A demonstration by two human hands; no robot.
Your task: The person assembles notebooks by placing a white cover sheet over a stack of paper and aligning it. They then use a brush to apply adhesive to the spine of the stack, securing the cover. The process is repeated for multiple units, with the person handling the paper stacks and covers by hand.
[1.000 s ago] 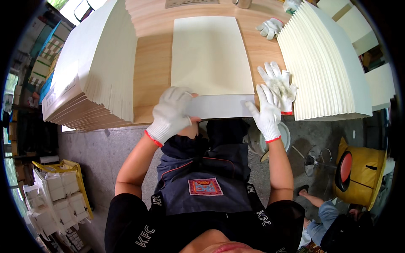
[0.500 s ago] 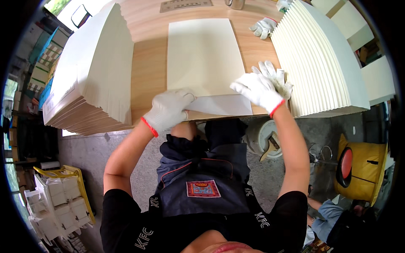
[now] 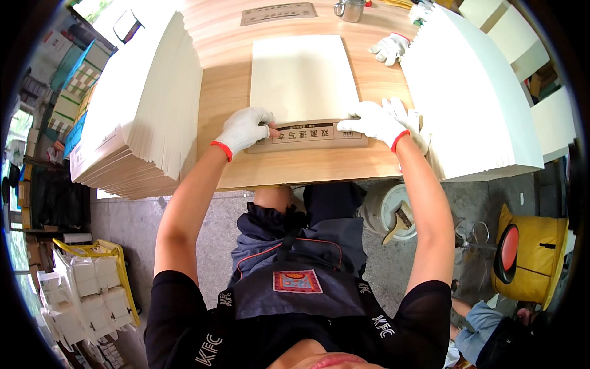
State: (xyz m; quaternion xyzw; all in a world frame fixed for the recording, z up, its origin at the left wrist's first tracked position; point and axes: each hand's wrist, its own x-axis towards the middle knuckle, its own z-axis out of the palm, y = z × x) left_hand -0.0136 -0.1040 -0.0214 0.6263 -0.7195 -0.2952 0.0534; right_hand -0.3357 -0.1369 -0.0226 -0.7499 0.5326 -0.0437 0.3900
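Note:
A cream-white pad of paper lies on the wooden table in front of me. Across its near end runs a brown printed cover strip, its printed face up. My left hand, in a white glove with a red cuff, curls around the strip's left end; bare fingertips poke out of the glove. My right hand, gloved the same way, rests on the strip's right end, fingers stretched out toward the middle. Part of the strip is hidden under both hands.
Tall paper stacks stand on the left and right. Spare white gloves lie beside the right stack. A metal mug and a brown printed strip are at the back. Below the table, a white bucket holds a brush.
The near flap, earlier pale and lifted at the table edge, now lies flat with its brown printed side up. My right hand has come down onto it. The view has shifted slightly.

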